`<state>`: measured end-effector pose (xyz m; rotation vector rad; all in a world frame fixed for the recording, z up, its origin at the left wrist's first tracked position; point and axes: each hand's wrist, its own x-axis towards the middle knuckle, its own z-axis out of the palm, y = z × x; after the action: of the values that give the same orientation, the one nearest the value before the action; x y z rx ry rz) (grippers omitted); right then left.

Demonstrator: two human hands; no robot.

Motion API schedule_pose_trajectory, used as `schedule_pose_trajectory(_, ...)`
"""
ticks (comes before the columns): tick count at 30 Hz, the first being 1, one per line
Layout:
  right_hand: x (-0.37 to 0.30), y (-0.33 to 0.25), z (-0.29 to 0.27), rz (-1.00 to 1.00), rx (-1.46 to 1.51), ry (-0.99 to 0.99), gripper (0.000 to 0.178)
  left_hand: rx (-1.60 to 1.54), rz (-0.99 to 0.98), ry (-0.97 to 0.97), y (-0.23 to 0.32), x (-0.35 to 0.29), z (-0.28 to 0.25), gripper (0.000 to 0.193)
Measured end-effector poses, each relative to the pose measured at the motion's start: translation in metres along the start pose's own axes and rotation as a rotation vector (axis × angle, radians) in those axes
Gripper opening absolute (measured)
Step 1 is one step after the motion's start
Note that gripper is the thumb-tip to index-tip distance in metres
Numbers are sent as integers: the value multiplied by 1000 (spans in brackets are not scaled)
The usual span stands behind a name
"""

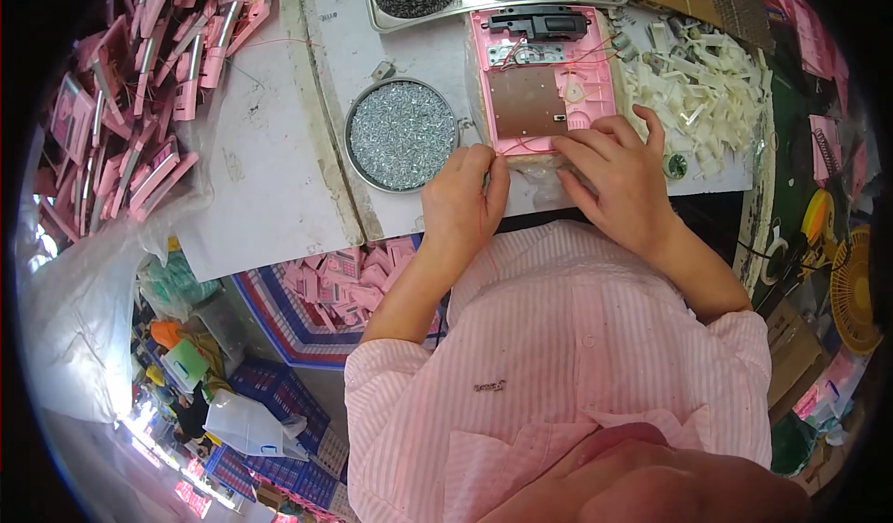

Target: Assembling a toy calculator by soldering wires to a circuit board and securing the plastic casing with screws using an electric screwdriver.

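Note:
In front of me on the table lies a pink plastic housing (603, 81) with its inside facing up. It holds a brown circuit board (526, 103), a black plastic part (547, 23) at the far end, a metal plate (528, 54) and thin red wires. My left hand (458, 199) is closed at the near left corner, thumb and forefinger pinching a thin red wire (486, 230) that hangs toward my shirt. My right hand (625, 177) has its fingers apart, the fingertips resting at the housing's near right edge. What lies beneath those fingertips is hidden.
Left of the housing stands a round dish (350, 142) full of small silvery metal pieces. A metal tray (379, 19) with dark small parts is behind. Whitish plastic parts (702, 95) are heaped right. Pink assemblies (139, 86) pile up far left; a basket (270, 304) of pink parts sits below.

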<state>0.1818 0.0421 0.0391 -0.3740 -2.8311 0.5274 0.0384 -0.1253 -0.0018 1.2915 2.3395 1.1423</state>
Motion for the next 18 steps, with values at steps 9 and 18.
schedule_pose_trajectory(9, -5, 33, -12, -41, 88, -46, 20, -199, -82, -13, 5, -5, 7, 7)
schedule_pose_trajectory(18, 10, -5, 33, -151, 122, 167, 19, 90, 85, -95, 10, -23, 17, 9)
